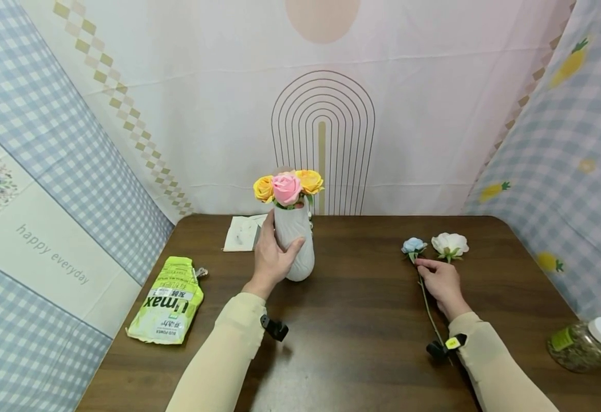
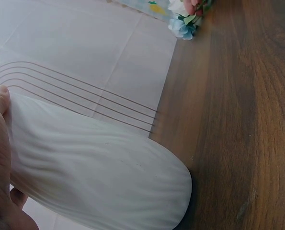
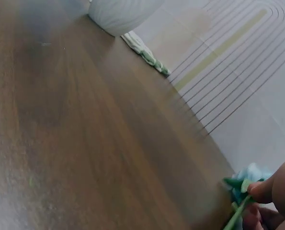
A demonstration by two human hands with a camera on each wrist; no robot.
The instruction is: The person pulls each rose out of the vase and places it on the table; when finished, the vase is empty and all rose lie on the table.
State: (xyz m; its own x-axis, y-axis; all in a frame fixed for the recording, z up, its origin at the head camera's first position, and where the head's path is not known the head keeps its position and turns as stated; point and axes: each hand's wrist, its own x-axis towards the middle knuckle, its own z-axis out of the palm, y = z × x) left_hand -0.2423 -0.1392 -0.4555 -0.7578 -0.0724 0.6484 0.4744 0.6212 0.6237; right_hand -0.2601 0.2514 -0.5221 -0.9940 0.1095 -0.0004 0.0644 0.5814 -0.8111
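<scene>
A ribbed white vase stands upright on the brown table, with a pink rose and yellow roses at its mouth. My left hand grips the vase's upper side, thumb across the front; the left wrist view shows its white body close up. Over on the right, my right hand pinches the stem of a light blue flower just under the bloom. Its long thin stem runs back toward the wrist. A white flower lies right beside it, its stem mostly hidden by the hand.
At the left lies a bright green printed bag. White paper sits behind the left hand. A jar with a white lid is at the right edge. Behind the vase shows a white and green item. Fabric hangs around the table.
</scene>
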